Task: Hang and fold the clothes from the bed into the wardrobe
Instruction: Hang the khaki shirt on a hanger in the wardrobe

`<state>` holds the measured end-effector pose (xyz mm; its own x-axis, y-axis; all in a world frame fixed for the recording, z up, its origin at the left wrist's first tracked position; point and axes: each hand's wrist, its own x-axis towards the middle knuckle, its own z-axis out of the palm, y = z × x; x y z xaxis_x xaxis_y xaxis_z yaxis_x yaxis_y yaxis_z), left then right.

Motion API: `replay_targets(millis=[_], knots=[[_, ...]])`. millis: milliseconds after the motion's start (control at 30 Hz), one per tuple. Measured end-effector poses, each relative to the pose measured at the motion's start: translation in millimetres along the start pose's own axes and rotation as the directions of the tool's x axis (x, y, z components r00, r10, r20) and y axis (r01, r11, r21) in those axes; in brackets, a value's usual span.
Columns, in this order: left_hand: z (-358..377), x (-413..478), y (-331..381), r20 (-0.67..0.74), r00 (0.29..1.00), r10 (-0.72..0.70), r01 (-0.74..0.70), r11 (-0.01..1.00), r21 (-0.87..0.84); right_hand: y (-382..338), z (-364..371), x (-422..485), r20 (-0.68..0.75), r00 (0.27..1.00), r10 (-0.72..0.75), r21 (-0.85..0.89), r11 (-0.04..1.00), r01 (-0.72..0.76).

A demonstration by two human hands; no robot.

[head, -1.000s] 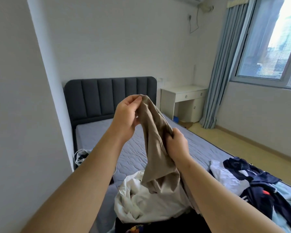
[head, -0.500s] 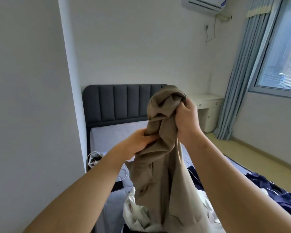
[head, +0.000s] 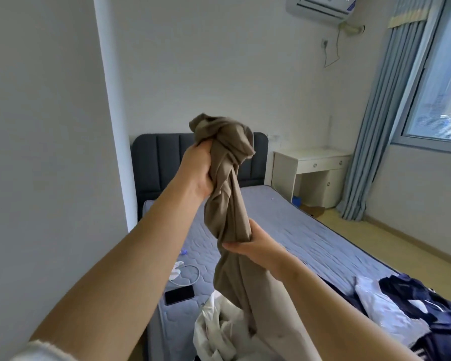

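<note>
1 tan garment (head: 228,201) was in hand, twisted, bunched and unfolded, held over the bed (head: 310,230). The left hand (head: 197,170) gripped its top, arm outstretched; the right hand (head: 257,247) clasped it lower, nearer the body. Below both hands more clothes (head: 412,303) lay heaped, so most of the work remained — no wardrobe showed.

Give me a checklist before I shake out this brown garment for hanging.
1. Left hand grips the taupe garment near its top: ok.
2. Right hand grips it lower down: ok.
3. Garment untwisted: not ok, bunched and twisted.
4. Its lower end free of the cream garment on the bed: cannot tell.
5. Phone and cable apart from the garment: ok.
6. Hanger or wardrobe in view: not ok.
</note>
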<state>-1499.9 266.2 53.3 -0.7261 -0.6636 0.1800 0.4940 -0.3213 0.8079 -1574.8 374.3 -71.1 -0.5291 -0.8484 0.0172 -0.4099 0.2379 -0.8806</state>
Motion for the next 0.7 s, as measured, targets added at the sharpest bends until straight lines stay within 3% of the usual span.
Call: replay_targets(millis=[133, 233, 300, 433, 500, 567, 600, 633, 700], knots=[[9.9, 10.2, 18.5, 0.045, 0.996, 0.082, -0.084, 0.995, 0.048, -24.6, -8.7, 8.4, -0.235, 0.971, -0.051, -0.02, 0.999, 0.047], [-4.7, 22.0, 26.0, 0.214, 0.972, 0.095, -0.125, 0.983, 0.132, -45.4, -15.7, 11.4, -0.322, 0.946, 0.023, 0.348, 0.933, 0.096], [-16.7, 26.3, 26.3, 0.269, 0.963, 0.02, -0.112, 0.938, 0.328, -60.3, -19.1, 14.6, -0.342, 0.936, 0.086, 0.563, 0.816, 0.13], [-26.3, 25.7, 21.6, 0.102, 0.994, -0.022, -0.044, 0.797, 0.603, -90.6, -27.3, 26.6, -0.41, 0.906, 0.104, 0.682, 0.695, 0.228], [-29.0, 25.1, 19.5, -0.049, 0.994, 0.095, -0.034, 0.717, 0.696, -101.3, -31.9, 33.1, -0.457, 0.886, 0.075, 0.683, 0.668, 0.295], [-34.2, 21.8, 18.3, -0.086, 0.95, 0.301, -0.108, 0.573, 0.813, -109.0, -31.8, 38.7, -0.475, 0.879, 0.047, 0.686, 0.646, 0.336], [-37.5, 18.5, 17.9, -0.079, 0.927, 0.368, -0.147, 0.547, 0.824, -112.1, -29.9, 41.2, -0.47, 0.882, 0.037, 0.692, 0.636, 0.342], [-42.4, 15.4, 17.0, -0.068, 0.934, 0.351, -0.165, 0.591, 0.789, -114.8, -27.4, 43.5, -0.454, 0.89, 0.03, 0.703, 0.626, 0.337], [-49.6, 3.5, 17.5, 0.059, 0.993, 0.102, -0.117, 0.779, 0.617, -118.9, -22.6, 48.0, -0.402, 0.915, 0.032, 0.743, 0.596, 0.305]])
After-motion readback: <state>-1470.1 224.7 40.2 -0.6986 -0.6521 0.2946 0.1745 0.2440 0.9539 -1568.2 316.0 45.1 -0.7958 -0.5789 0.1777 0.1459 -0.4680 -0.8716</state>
